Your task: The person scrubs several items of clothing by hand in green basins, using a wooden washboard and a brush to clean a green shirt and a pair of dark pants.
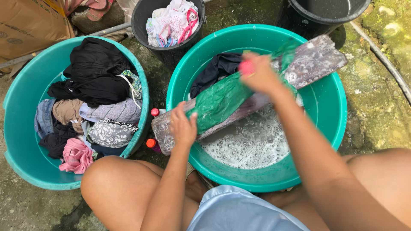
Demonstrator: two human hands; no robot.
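Head view: green cloth [222, 100] spread along wooden board [257, 92] bridging soapy basin [329, 107], 12 o'clock. Left hand [183, 126] flat, pinning cloth end against slipping; right hand [257, 72] closed on pink brush [246, 67], blurred

The mossy concrete ground [376, 98] carries two teal basins [329, 111], side by side, with two black buckets [147, 32] behind them. A cardboard box [30, 23] sits at the far left, two red-capped bottles [154, 112] stand between the basins, and a dark hose [385, 60] runs along the right.
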